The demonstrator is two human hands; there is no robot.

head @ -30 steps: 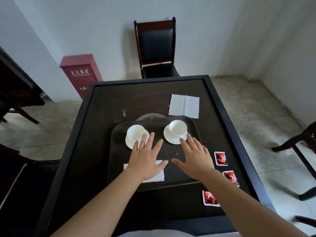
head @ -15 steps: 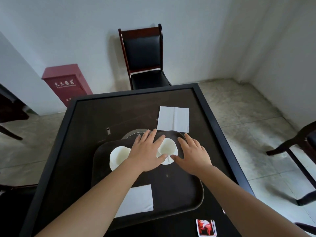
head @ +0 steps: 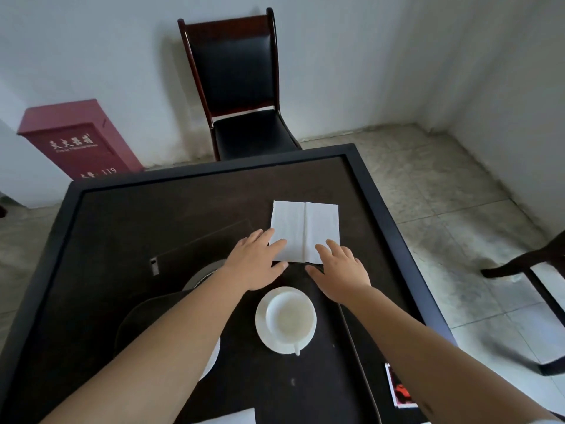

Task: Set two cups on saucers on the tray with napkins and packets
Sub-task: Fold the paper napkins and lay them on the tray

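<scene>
One cup (head: pixel 289 316) on one saucer (head: pixel 269 338) behind my two flat, released grips (head: pixel 255 264) (head: pixel 341 272), fingertips touching one napkin (head: pixel 305 229); chair (head: pixel 238 84) beyond.

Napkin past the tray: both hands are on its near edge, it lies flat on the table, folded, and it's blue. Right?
Not quite. The head view shows the napkin is white, not blue. The rest holds: it lies flat on the table beyond the tray, with a fold line down its middle, and the left hand and right hand both rest fingertips on its near edge.
</scene>
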